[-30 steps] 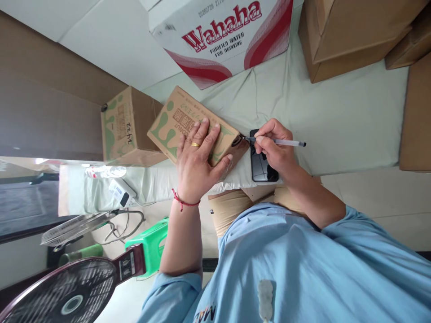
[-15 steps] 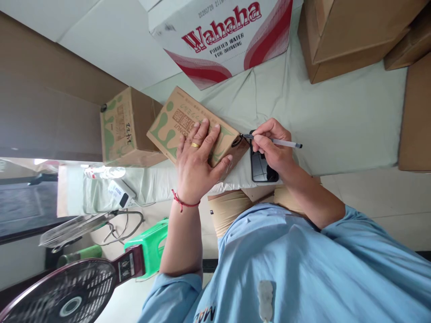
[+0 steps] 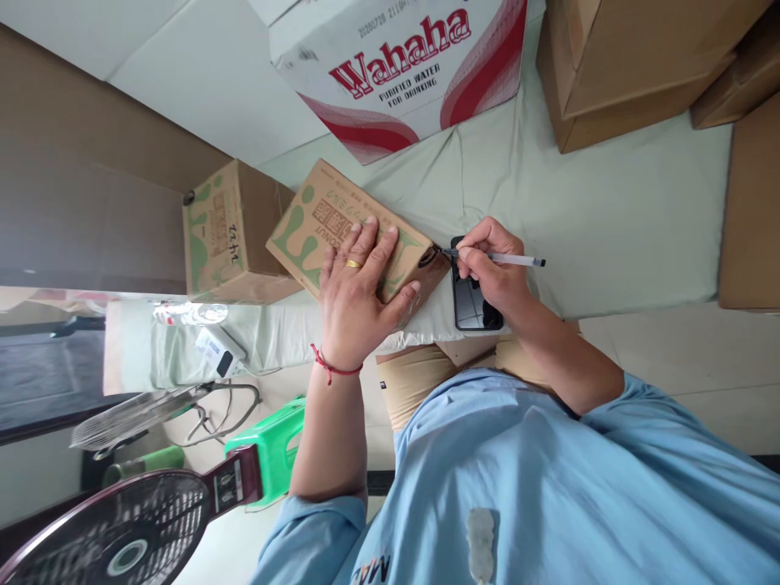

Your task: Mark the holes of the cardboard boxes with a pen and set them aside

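Note:
A brown cardboard box (image 3: 308, 213) with green splash shapes and printed lettering lies at an angle on the cloth-covered table. My left hand (image 3: 359, 292) rests flat on its top, fingers spread, holding nothing. In a pinch, my right hand (image 3: 496, 260) grips a pen (image 3: 517, 260) with a pale barrel and dark end. The pen's tip meets the box's right end, near a dark round mark at the corner. Partly under my right hand lies a black phone (image 3: 475, 313). What the tip writes, if anything, is hidden.
Left of the box stands a similar carton (image 3: 213, 236) with handwritten digits. A white and red Wahaha water box (image 3: 408, 81) is behind, and brown cartons (image 3: 639, 65) are at the far right. A power strip (image 3: 220, 351), green stool (image 3: 274, 443) and fan (image 3: 122, 528) are at the lower left.
Almost nothing differs. The view has shifted very slightly; my left hand stays on the box and the pen tip stays at the same end of it.

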`<state>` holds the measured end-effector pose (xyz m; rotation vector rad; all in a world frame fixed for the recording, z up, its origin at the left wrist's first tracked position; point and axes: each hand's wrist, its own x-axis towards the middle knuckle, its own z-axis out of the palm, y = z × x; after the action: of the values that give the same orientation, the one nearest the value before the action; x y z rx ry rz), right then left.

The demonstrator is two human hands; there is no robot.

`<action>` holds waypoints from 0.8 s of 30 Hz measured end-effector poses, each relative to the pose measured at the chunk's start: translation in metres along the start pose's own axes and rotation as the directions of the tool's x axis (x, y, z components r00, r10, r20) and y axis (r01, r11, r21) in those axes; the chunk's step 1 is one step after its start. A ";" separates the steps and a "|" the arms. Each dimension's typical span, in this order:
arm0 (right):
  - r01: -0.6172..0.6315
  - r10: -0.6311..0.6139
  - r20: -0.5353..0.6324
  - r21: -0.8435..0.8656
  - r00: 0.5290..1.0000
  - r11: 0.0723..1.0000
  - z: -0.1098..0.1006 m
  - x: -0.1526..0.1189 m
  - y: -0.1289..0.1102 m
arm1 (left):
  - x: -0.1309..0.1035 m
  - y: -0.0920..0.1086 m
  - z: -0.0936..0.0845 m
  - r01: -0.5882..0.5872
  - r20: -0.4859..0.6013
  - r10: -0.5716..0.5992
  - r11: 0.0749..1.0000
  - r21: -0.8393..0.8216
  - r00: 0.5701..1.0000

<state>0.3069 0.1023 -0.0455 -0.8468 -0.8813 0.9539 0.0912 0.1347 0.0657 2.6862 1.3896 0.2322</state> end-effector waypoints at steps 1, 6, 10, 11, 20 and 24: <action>0.009 -0.009 0.006 0.008 1.000 1.000 0.000 0.000 -0.001 | 0.000 0.000 0.000 0.003 0.000 -0.003 1.000 -0.001 1.000; 0.027 -0.027 0.035 0.014 0.999 1.000 0.002 0.001 -0.003 | 0.000 -0.001 0.000 0.006 0.008 -0.005 1.000 -0.018 1.000; 0.031 -0.036 0.080 0.055 0.996 0.998 0.000 0.002 0.000 | 0.000 -0.002 0.000 -0.002 0.014 0.002 1.000 -0.027 1.000; 0.035 -0.043 0.086 0.091 0.995 0.995 0.000 0.001 0.001 | 0.000 -0.003 0.000 -0.003 0.013 0.003 1.000 -0.026 1.000; 0.004 -0.034 0.239 0.126 0.970 0.992 0.001 0.000 -0.001 | 0.000 -0.003 0.001 -0.008 0.005 0.008 1.000 -0.024 1.000; 0.031 -0.054 0.229 0.105 0.972 0.994 0.003 0.001 -0.003 | 0.000 -0.003 0.001 -0.011 0.001 0.011 1.000 -0.020 1.000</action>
<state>0.3056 0.1032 -0.0416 -0.6360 -1.0381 1.0648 0.0892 0.1361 0.0646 2.6788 1.3649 0.2440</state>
